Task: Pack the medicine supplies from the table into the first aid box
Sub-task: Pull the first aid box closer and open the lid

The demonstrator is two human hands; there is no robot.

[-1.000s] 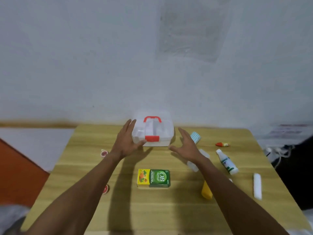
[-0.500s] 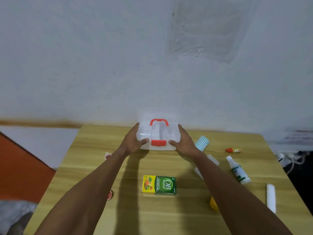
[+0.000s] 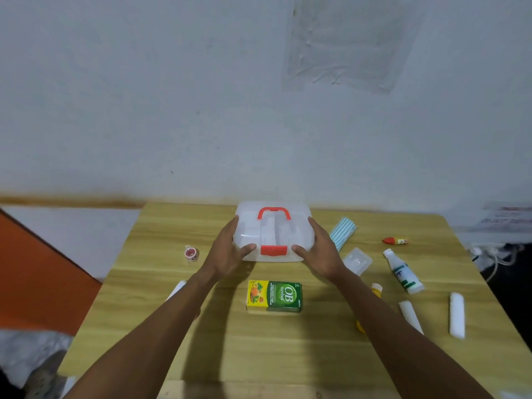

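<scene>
The first aid box [image 3: 273, 226], clear plastic with a red handle and red latch, stands shut at the far middle of the wooden table [image 3: 288, 349]. My left hand [image 3: 227, 251] grips its left side, thumb on the front beside the latch. My right hand [image 3: 319, 251] grips its right side the same way. A green and yellow medicine carton [image 3: 274, 296] lies flat in front of the box. To the right lie a striped blue packet [image 3: 342, 237], a small clear case [image 3: 357, 260], a white bottle [image 3: 403, 275], a red-tipped tube [image 3: 394, 241] and two white rolls [image 3: 457, 314].
Left of the box sits a small round red item [image 3: 191, 252]. A white tube [image 3: 177, 289] peeks out beside my left forearm, and a yellow bottle [image 3: 376, 290] is partly hidden by my right forearm. The wall is right behind the table. Cables [image 3: 495, 254] hang off the right edge.
Both hands went from hovering open near the box to gripping its two sides. My head view has dropped closer over the table.
</scene>
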